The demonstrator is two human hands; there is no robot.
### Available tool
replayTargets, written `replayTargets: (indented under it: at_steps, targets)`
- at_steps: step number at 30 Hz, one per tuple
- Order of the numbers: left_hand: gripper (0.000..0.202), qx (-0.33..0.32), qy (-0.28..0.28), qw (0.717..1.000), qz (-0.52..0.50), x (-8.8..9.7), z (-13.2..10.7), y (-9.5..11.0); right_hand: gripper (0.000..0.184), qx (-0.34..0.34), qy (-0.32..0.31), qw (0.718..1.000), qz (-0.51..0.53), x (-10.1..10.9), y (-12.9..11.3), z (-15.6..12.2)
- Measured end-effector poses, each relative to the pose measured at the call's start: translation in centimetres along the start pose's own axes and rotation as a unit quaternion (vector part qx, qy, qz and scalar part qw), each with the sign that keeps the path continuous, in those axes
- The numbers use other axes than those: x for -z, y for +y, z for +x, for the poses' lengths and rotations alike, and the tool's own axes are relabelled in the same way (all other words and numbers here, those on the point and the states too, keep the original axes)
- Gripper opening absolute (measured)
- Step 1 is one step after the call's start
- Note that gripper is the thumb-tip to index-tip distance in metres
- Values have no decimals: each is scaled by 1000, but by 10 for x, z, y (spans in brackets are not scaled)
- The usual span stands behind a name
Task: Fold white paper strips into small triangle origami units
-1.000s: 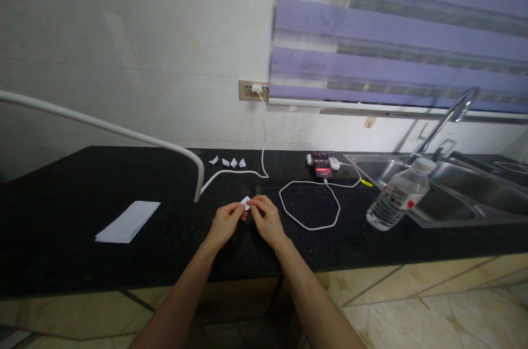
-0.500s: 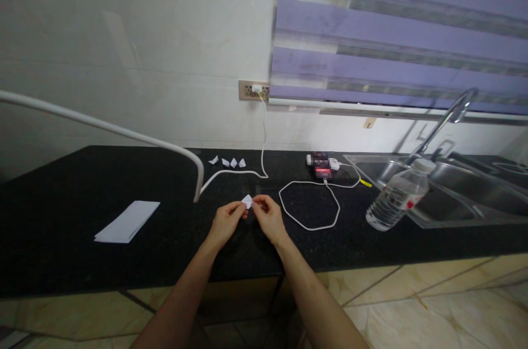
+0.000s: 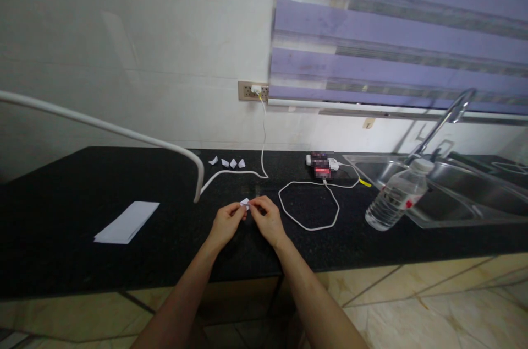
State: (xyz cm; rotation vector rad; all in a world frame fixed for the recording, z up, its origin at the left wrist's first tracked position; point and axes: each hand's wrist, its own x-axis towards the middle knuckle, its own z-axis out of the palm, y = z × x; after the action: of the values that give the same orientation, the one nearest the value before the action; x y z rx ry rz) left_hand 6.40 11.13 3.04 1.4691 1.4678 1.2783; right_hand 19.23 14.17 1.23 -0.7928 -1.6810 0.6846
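A small folded piece of white paper (image 3: 245,203) is pinched between my two hands, above the black countertop (image 3: 181,261). My left hand (image 3: 226,224) grips its left side with thumb and fingers. On the right side, the fingertips of my right hand (image 3: 267,220) are closed on the same paper. Behind my hands, several small folded paper pieces (image 3: 233,163) stand in a row near the wall. To the left lies a stack of white paper sheets (image 3: 127,222).
A clear water bottle (image 3: 398,195) stands at the right, beside a steel sink (image 3: 437,219) with a tap (image 3: 441,123). A white cable (image 3: 284,217) loops on the counter from a dark device (image 3: 320,164). A thick white tube (image 3: 103,124) hangs in the left foreground.
The paper's upper point has turned down, and less of it shows between my fingers. My right fingertips have shifted slightly left over it.
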Motion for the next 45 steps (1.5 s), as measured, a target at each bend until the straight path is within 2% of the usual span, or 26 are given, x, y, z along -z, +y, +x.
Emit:
replayTargets:
  at_steps: [12, 18, 32, 37, 41, 45]
  targets:
    - [26, 1, -1, 999, 34, 1, 0, -3, 13, 3, -32, 999, 4, 2, -1, 1]
    - [24, -1, 2, 999, 42, 0, -1, -3, 12, 21, -20, 999, -12, 0, 0, 0]
    - [27, 0, -2, 998, 60, 1, 1, -7, 16, 84, -23, 988, -131, 3, -8, -2]
    - [24, 23, 14, 999, 37, 0, -1, 0, 19, 112, -32, 981, -155, 2, -6, -2]
    - [25, 4, -6, 1000, 15, 2, -2, 2, 20, 117, -32, 980, -155, 2, -6, -2]
    - [28, -14, -13, 1000, 1, 3, 1, -5, 20, 116, -32, 981, -153, 2, -6, -2]
